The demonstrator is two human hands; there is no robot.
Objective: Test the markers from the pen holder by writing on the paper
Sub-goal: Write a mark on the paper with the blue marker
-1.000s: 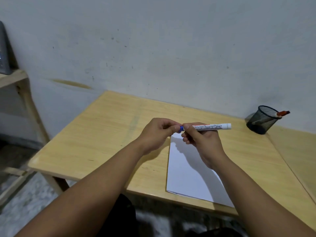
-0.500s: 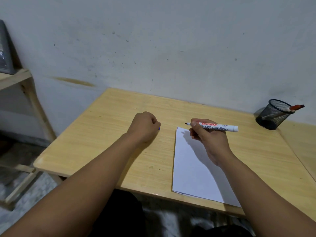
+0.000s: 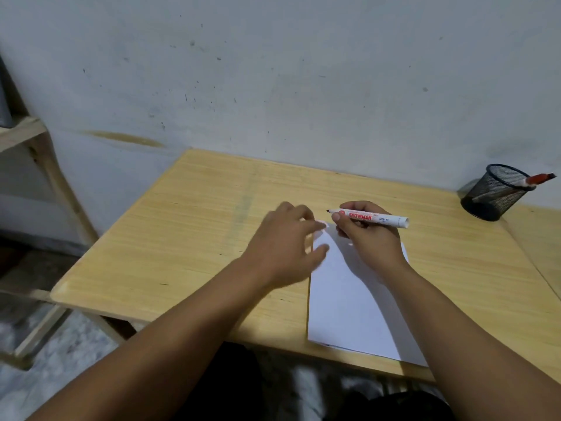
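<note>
A white sheet of paper (image 3: 349, 302) lies on the wooden table (image 3: 182, 238), at its front right. My right hand (image 3: 370, 238) hovers over the sheet's far end and grips a white marker (image 3: 381, 218) with red lettering. The marker is uncapped and its dark tip points left, above the paper. My left hand (image 3: 288, 244) is blurred, with fingers spread, at the paper's far left corner; no cap shows in it. A black mesh pen holder (image 3: 494, 194) stands at the back right by the wall, with a red-capped marker (image 3: 538, 179) leaning out of it.
A grey wall runs along the table's far edge. A wooden shelf frame (image 3: 27, 132) stands to the left, off the table. A second wooden surface (image 3: 543, 235) adjoins the table on the right.
My hands pulled apart and the marker's blue cap came off in my left hand. That hand has since opened and moved right onto the paper's corner. The right hand keeps the marker.
</note>
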